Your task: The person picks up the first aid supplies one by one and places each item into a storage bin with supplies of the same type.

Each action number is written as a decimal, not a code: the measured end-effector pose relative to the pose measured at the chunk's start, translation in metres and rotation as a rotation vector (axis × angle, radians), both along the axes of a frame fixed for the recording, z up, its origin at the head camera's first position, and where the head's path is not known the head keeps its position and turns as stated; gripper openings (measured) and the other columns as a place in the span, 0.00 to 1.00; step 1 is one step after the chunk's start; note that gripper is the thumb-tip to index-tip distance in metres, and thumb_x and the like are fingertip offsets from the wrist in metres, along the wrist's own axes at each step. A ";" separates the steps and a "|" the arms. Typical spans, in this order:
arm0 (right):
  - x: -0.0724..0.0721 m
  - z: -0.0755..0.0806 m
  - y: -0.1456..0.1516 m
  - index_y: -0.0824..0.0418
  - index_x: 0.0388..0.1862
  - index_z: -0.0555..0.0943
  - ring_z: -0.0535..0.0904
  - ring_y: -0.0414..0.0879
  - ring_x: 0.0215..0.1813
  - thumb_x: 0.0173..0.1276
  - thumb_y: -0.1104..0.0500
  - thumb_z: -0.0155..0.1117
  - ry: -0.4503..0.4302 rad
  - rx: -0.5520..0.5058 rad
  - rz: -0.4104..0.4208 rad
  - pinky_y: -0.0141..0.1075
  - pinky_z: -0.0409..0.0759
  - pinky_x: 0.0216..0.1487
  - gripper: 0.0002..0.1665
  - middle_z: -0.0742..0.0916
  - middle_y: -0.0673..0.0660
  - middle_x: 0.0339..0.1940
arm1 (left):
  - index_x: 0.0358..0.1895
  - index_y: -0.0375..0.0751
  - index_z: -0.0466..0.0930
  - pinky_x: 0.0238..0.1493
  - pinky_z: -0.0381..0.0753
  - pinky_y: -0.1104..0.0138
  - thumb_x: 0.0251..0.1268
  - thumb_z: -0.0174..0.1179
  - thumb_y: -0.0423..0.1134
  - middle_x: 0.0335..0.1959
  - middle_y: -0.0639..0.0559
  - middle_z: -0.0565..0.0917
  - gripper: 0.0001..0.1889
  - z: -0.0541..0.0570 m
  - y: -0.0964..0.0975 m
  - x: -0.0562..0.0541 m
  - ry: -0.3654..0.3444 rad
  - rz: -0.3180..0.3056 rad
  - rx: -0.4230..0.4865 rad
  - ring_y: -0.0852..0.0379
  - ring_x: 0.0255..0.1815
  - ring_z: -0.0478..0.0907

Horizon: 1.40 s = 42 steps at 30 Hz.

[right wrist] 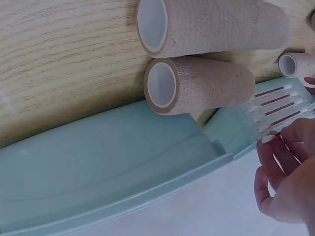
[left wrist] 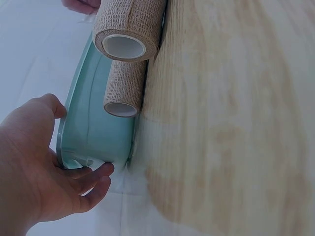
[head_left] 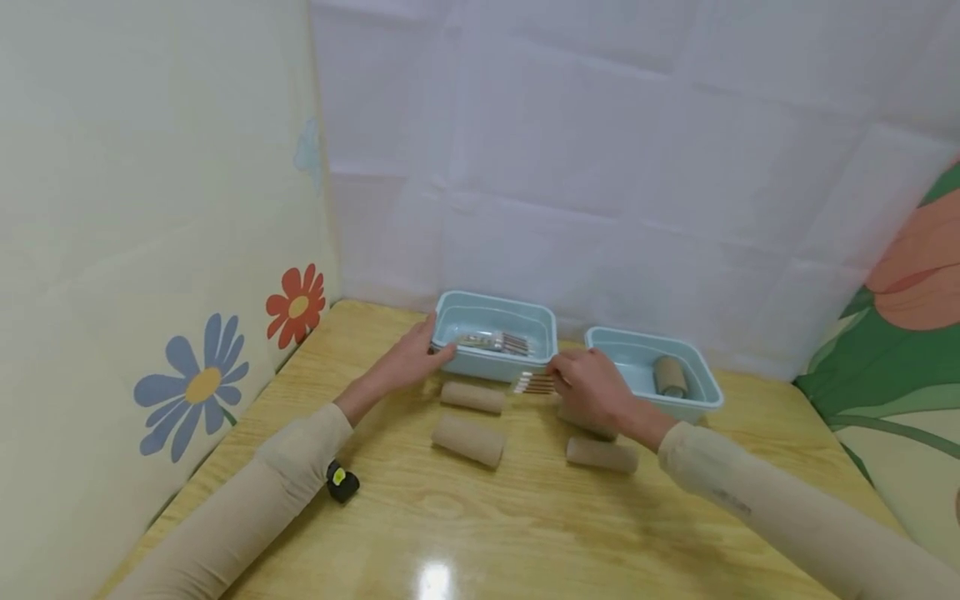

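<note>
My left hand [head_left: 411, 357] grips the left end of a light blue plastic bin [left wrist: 91, 130], thumb at the rim and fingers under the end wall. Inside that bin lie clear packs of swabs [head_left: 498, 342]. Just off its front right corner, my right hand [head_left: 596, 387] pinches the edge of another clear pack of cotton swabs [right wrist: 278, 105] with white tips and dark red shafts. Two tan elastic bandage rolls [head_left: 472, 397] [head_left: 468, 440] lie before the left bin. Two more [head_left: 602, 454] lie below my right hand, one partly hidden by it.
A second light blue bin [head_left: 652, 336] stands to the right, with a bandage roll [head_left: 670, 377] inside. A white sheet [head_left: 562, 167] hangs right behind both bins. Flower-printed cloth [head_left: 202, 383] closes off the left and right sides of the wooden table [head_left: 480, 525].
</note>
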State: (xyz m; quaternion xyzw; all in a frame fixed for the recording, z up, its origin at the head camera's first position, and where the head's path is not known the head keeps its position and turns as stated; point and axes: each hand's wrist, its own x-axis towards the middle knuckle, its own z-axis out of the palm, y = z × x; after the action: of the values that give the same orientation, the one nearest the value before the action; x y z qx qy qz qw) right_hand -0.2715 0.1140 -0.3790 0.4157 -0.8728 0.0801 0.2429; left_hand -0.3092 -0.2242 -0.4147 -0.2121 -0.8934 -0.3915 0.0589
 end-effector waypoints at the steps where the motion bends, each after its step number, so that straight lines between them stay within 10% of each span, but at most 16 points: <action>1: 0.000 0.001 0.000 0.59 0.35 0.86 0.84 0.49 0.36 0.65 0.67 0.67 -0.001 0.001 -0.002 0.49 0.77 0.37 0.04 0.87 0.51 0.32 | 0.81 0.28 0.41 0.67 0.65 0.44 0.76 0.55 0.51 0.70 0.25 0.64 0.45 0.000 0.000 0.000 0.000 0.002 -0.001 0.35 0.68 0.66; 17: 0.004 0.013 0.004 0.62 0.39 0.88 0.85 0.46 0.36 0.64 0.68 0.68 -0.187 -0.124 -0.037 0.41 0.83 0.39 0.06 0.89 0.53 0.34 | 0.81 0.30 0.39 0.68 0.64 0.44 0.77 0.53 0.51 0.72 0.26 0.62 0.44 0.000 0.000 0.002 -0.024 -0.033 0.020 0.35 0.70 0.64; 42: -0.007 0.063 -0.004 0.64 0.45 0.87 0.84 0.49 0.41 0.71 0.66 0.65 -0.179 -0.274 -0.070 0.47 0.81 0.45 0.07 0.88 0.57 0.40 | 0.81 0.28 0.39 0.69 0.63 0.44 0.78 0.53 0.49 0.72 0.26 0.60 0.44 0.004 0.002 0.003 -0.018 -0.038 0.039 0.34 0.71 0.63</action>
State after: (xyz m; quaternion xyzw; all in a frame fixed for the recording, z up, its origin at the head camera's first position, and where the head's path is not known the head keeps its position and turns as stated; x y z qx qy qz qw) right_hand -0.2782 0.1098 -0.3162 0.3390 -0.8859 0.2266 0.2211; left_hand -0.3059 -0.2219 -0.4110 -0.2246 -0.8818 -0.4119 0.0476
